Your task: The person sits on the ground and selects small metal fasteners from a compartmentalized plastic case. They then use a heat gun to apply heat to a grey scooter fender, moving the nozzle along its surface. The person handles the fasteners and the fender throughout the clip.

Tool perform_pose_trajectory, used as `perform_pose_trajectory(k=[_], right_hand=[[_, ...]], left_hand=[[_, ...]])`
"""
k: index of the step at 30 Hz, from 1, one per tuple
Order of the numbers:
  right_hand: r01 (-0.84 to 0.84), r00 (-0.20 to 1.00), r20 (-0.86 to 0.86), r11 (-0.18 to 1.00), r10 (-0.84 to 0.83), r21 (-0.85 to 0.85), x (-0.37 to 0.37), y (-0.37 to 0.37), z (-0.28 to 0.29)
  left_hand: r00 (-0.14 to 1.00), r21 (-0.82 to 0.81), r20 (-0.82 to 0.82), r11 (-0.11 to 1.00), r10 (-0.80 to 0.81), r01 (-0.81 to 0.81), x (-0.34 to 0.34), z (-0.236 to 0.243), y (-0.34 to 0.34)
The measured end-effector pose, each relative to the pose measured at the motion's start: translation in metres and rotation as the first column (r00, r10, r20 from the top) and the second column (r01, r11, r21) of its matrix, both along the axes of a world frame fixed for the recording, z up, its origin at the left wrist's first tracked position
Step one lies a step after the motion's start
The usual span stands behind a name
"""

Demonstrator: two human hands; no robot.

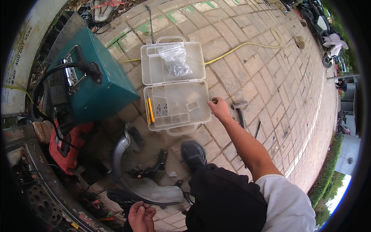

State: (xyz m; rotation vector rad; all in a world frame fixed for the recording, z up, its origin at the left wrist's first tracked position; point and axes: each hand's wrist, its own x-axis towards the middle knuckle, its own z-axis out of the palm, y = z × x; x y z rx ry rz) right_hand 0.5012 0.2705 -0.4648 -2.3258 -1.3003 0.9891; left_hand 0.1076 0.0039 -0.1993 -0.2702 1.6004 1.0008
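Note:
My right hand (219, 109) is closed at the right edge of the open clear plastic case (174, 119); what its fingertips hold is too small to make out. The case's lower half has compartments with yellow tool pieces (151, 110) and small dark parts (162, 110). A bag of small parts (176, 62) lies in the upper half. My left hand (141, 214) is low at the bottom, fingers curled together beside a curved silver-grey fender (154, 193); its contents are hidden. A hammer (239, 105) and a thin rod (257, 129) lie right of the case.
A teal machine box (104, 92) and red case (67, 154) stand left. A black tool (156, 168) lies near my shoe (193, 152). A yellow cable (232, 49) crosses the brick paving (282, 96). Motorbikes (320, 27) stand at far upper right; a long metal rod (150, 21) lies behind.

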Motion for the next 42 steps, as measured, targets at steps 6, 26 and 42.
perform_pose_trajectory(k=[6, 26, 42], right_hand=[[-0.101, 0.992, 0.072, 0.994, 0.105, -0.047, -0.016, 0.016, 0.006], [0.055, 0.996, -0.073, 0.979, -0.042, 0.195, 0.015, -0.036, 0.068], [0.147, 0.928, -0.369, 0.953, -0.041, 0.264, 0.019, -0.133, 0.169]], left_hand=[[0.998, 0.055, 0.028, 0.997, -0.053, 0.052, 0.01, -0.016, 0.045], [0.975, 0.368, 0.039, 0.91, -0.218, 0.189, 0.046, -0.102, 0.195], [0.824, 0.259, -0.243, 0.785, -0.511, 0.563, 0.098, -0.104, 0.171]])
